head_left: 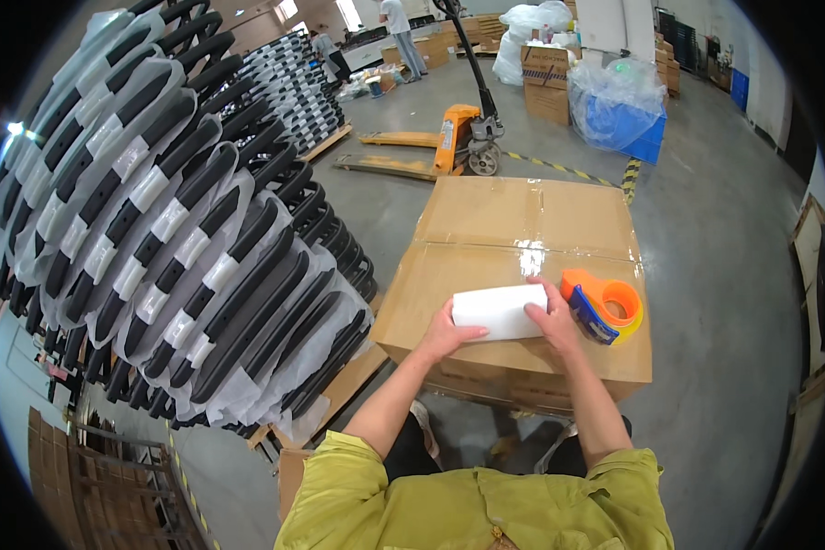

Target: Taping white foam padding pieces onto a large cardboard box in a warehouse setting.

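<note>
Over the near half of the cardboard box (486, 261), a white roll (500, 312) lies crosswise between the left grip (446, 333), clasping its left end, and the right grip (556, 323), clasping its right. Near the box's right edge rests an orange-and-blue tape dispenser (595, 291).

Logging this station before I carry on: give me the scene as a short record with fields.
Left hand: grips left end of white roll
Right hand: grips its right end
Beneath: cardboard box, clear tape on top
Right of right hand: tape dispenser, on the box
Left side: stacked black curved parts, partly wrapped
Beyond box: orange pallet jack
</note>
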`<state>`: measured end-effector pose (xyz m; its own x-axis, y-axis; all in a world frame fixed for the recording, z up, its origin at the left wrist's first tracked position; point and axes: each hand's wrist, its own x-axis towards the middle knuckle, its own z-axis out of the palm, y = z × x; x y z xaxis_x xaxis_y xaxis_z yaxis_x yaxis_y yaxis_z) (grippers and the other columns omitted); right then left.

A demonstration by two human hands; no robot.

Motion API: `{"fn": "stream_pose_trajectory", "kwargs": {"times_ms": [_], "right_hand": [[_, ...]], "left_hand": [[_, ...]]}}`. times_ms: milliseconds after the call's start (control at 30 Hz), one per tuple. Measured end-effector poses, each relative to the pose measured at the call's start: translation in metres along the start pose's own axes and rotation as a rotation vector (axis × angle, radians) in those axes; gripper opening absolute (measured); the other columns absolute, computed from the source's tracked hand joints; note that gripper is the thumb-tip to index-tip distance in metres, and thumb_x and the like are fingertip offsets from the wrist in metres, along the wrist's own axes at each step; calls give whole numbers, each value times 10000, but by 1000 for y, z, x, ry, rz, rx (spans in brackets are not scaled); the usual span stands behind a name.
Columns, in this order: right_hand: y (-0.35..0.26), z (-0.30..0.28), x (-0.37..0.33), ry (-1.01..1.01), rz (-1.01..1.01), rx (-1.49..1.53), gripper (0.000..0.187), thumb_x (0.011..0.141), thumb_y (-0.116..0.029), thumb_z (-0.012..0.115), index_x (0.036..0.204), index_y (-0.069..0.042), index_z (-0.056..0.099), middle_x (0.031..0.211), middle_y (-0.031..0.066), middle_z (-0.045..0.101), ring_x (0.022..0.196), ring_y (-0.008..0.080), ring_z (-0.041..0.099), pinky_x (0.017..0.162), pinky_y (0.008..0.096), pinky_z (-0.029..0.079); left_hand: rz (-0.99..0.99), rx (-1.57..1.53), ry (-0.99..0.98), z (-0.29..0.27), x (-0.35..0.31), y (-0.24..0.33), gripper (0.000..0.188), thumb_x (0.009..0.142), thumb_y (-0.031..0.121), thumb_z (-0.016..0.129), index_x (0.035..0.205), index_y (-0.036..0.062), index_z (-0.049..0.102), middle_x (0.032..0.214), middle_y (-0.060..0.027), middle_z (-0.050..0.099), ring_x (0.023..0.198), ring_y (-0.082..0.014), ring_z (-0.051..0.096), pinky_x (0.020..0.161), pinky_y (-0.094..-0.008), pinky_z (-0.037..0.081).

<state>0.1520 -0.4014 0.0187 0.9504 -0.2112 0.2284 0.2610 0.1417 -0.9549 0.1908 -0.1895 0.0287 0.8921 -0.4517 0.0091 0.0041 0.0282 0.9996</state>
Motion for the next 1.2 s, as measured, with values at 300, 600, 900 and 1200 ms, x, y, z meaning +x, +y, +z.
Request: {"fn": "stream_pose_trajectory", "kwargs": {"times_ms": [300,600,900,1200], "right_hand": [[-20,-4,11,-84,211,-73,517,725,-155,732,1147,32,499,1084,103,585,969,175,570,805,314,484],[-1,-17,43,-13,569,-564,544,738,-367,690,1112,-9,524,1032,109,564,931,232,560,706,384,511],[-22,-15,59,-154,750,-848,503,747,-446,694,1005,-31,573,766,51,607,569,105,579,417,172,452],[-40,-2,60,-224,745,-1184,512,798,-532,609,948,-47,538,717,16,553,536,74,507,477,160,441]], "left_hand": [[126,200,443,-53,-78,5,634,744,127,716,1277,29,387,1068,-80,550,988,-176,551,847,-295,470],[-277,67,1376,-182,-417,-155,289,808,81,633,1065,-15,541,875,-60,607,751,-126,592,662,-240,481],[-1058,162,1463,-76,-557,-328,463,689,216,707,1072,-8,577,928,-147,648,911,-265,608,825,-351,469],[-846,541,923,-111,-404,-309,1024,570,335,784,1358,-14,231,1375,-221,309,1282,-328,304,1047,-384,298]]}}
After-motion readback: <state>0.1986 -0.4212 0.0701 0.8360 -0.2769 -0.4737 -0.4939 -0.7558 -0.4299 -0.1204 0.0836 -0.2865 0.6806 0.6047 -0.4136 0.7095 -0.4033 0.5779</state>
